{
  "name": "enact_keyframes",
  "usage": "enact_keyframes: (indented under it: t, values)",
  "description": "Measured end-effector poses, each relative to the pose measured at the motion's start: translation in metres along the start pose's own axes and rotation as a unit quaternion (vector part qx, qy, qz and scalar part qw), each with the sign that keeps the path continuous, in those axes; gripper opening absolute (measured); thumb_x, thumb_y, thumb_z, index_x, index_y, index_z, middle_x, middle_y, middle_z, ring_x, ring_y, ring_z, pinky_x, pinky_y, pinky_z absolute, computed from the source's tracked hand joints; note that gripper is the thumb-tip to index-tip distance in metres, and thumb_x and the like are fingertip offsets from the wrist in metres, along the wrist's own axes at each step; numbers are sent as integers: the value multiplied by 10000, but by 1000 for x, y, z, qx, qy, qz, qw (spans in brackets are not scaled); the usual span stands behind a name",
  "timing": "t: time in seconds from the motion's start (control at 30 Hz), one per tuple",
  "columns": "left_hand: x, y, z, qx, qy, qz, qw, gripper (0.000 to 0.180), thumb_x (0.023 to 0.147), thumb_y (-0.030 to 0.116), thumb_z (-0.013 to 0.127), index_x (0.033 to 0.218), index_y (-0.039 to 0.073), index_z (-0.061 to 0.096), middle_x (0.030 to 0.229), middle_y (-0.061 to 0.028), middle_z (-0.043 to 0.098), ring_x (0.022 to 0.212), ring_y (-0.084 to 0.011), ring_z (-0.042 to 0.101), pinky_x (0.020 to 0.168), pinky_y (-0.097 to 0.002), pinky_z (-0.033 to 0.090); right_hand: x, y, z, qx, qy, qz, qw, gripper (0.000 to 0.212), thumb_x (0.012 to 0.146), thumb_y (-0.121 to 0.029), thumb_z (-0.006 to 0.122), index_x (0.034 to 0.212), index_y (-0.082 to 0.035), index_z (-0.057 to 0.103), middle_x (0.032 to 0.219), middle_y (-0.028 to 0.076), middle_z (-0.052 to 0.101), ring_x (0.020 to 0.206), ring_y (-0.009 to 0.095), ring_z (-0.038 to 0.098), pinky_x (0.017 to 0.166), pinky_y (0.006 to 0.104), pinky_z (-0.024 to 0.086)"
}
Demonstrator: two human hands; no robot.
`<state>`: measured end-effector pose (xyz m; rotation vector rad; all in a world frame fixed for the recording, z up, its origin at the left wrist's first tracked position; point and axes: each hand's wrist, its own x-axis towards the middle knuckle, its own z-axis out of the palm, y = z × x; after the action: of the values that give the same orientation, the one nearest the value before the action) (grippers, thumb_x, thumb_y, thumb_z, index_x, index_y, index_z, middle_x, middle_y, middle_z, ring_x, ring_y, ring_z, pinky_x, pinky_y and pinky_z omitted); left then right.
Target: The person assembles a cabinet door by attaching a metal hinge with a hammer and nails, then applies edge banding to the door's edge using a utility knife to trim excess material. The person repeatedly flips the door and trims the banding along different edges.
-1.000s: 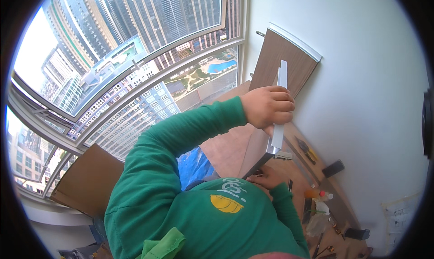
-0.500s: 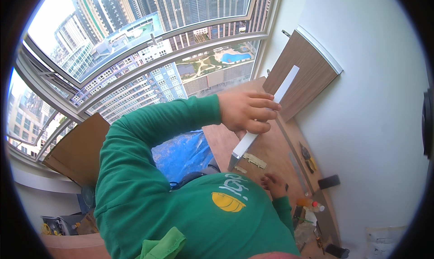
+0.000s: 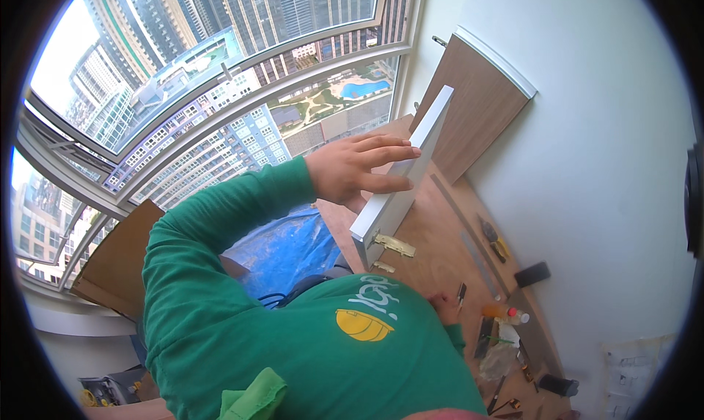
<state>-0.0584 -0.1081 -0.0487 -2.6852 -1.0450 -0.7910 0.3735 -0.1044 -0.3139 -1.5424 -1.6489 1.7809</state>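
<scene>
My left hand (image 3: pixel 363 172) grips a white board (image 3: pixel 400 189) standing on edge. Its fingers lie over the narrow upper edge and the thumb is tucked on the near side. The board slants from near my chest toward the wood-grain panel. Beside its near end, pale yellowish notched pieces (image 3: pixel 396 245) lie on the wooden work surface (image 3: pixel 429 255). Low by my shirt is my right hand (image 3: pixel 445 307), mostly hidden, so its finger shape is unclear. A dark marker-like stick (image 3: pixel 461 294) is just beyond its fingers; whether they touch is unclear.
A wood-grain panel (image 3: pixel 473 101) leans against the right wall. Along that side are yellow-handled pliers (image 3: pixel 496 242), a black phone-like slab (image 3: pixel 532 275) and bottles (image 3: pixel 506 312). Blue sheeting (image 3: pixel 286 251) lies left of the work surface; a brown board (image 3: pixel 117 262) stands by the windows.
The white board has turned so its broad side shows more, its near end further left. My left hand has moved left with it. My right hand has drawn back toward my body. The view has shifted.
</scene>
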Motion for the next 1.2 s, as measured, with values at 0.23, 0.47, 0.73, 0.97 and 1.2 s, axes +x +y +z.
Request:
enact_keyframes:
  t: [0.23, 0.47, 0.73, 0.97, 1.2]
  values:
    - [-2, 11, 4, -7, -3, -11, 1000, 712, 937, 656, 527, 1489, 207, 547, 1617, -214, 414, 1464, -455, 438, 1159, -529, 436, -27, -107, -1, 48, -83, -154, 983, 293, 1007, -306, 716, 1014, -14, 685, 876, 67, 697, 797, 127, 640, 729, 276, 512]
    - [-10, 21, 8, -46, -1, -66, 997, 743, 920, 661, 538, 1503, 200, 540, 1653, -176, 382, 1340, -430, 547, 1098, -510, 480, -69, -227, 26, -121, -77, -446, 884, 553, 945, -309, 788, 1338, 43, 621, 1119, 147, 648, 938, 217, 670, 853, 328, 558]
    - [-13, 26, 2, -46, 8, -82, 996, 796, 772, 391, 726, 1522, 214, 528, 1680, -135, 364, 1136, -385, 637, 1014, -484, 523, -73, -223, 45, -194, -3, -419, 887, 430, 942, -149, 736, 1319, 29, 631, 1133, 155, 626, 889, 243, 669, 808, 354, 559]
    - [-3, 33, -8, -60, -34, -83, 994, 817, 785, 184, 762, 1557, 230, 500, 1685, -123, 360, 1235, -378, 599, 1054, -473, 511, -70, -222, 46, -147, -11, -386, 911, 351, 898, -70, 741, 1223, 24, 647, 1077, 147, 639, 854, 234, 680, 780, 345, 552]
    - [10, 32, -32, -137, -119, -129, 975, 669, 906, 115, 723, 1541, 197, 528, 1658, -150, 397, 1342, -401, 554, 1088, -454, 499, -72, -225, 41, -170, 0, -377, 910, 311, 895, -67, 746, 1178, 24, 654, 1005, 135, 654, 825, 230, 676, 768, 344, 549]
